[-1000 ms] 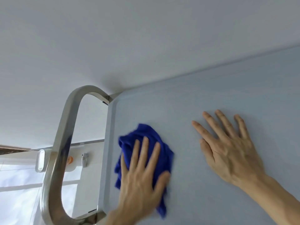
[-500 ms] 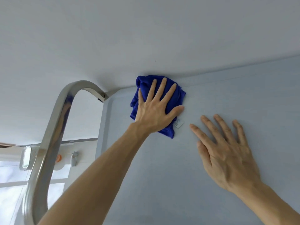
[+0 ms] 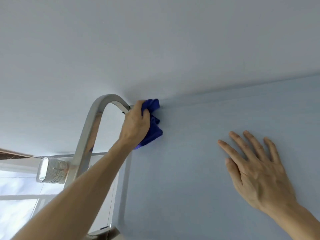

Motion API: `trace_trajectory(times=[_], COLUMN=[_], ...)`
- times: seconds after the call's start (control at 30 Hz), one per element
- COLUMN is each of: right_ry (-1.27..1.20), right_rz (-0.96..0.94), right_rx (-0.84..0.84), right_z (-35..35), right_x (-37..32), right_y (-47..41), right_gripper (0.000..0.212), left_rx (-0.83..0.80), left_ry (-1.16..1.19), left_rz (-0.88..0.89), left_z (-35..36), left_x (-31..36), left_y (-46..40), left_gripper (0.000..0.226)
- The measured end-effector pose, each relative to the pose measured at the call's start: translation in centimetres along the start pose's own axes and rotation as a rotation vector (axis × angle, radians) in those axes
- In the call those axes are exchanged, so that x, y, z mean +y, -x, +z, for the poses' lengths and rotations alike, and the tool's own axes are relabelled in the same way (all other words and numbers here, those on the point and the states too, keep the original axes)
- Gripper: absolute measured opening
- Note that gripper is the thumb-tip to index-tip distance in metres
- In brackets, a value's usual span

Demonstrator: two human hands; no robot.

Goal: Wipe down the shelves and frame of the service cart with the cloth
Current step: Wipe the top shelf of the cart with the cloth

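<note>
The cart's pale blue-grey top shelf (image 3: 199, 161) fills the right and lower part of the view. Its curved steel handle (image 3: 90, 129) arches up on the left. My left hand (image 3: 136, 125) grips a bunched blue cloth (image 3: 152, 125) at the shelf's far left corner, where the handle meets the shelf. My fingers curl round the cloth, which hangs below my palm. My right hand (image 3: 256, 170) lies flat on the shelf to the right, fingers spread and straight, holding nothing.
A plain white wall (image 3: 155, 40) rises directly behind the shelf's far edge. Past the handle on the left are a white ribbed device (image 3: 52, 170) and a bright window (image 3: 17, 196). The shelf's raised left rim (image 3: 123, 187) runs toward me.
My left hand slid left from the far edge into the corner by the handle and went from pressing flat to bunching the cloth in its fingers. My right hand stayed flat in place.
</note>
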State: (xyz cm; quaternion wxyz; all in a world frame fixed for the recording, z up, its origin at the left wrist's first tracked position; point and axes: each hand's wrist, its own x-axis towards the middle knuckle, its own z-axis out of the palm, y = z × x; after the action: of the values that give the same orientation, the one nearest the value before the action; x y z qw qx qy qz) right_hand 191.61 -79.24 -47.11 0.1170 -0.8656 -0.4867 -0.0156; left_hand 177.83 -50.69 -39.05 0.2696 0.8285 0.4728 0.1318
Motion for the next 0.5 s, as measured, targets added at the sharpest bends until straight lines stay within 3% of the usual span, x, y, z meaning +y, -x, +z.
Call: trace_trajectory(times=[0.13,0.23,0.3,0.4,0.5], right_ry=[0.003,-0.005,-0.007,-0.003,-0.003], right_rz=[0.005,0.003,0.004,0.003,-0.001], right_rx=[0.017,0.059,0.085,0.097,0.098], right_z=[0.0,0.2,0.4,0.5,0.5], right_x=[0.0,-0.1,-0.2,-0.2,-0.1], right_y=[0.0,0.0,0.0,0.0,0.0], right_gripper=[0.053,0.052,0.051,0.052,0.053], left_rx=[-0.085,-0.074,0.054,0.223,0.051], left_ry=[0.534,0.566,0.475,0.149,-0.234], left_rz=[-0.234,-0.136,-0.007,0.156,0.164], left_z=[-7.0,-12.7,-16.1,-18.2,-15.1], left_x=[3.8,5.1,4.8,2.8,-0.6], left_y=[0.8,2.0,2.6,3.1,3.4], left_gripper=[0.025,0.025,0.027,0.029,0.026])
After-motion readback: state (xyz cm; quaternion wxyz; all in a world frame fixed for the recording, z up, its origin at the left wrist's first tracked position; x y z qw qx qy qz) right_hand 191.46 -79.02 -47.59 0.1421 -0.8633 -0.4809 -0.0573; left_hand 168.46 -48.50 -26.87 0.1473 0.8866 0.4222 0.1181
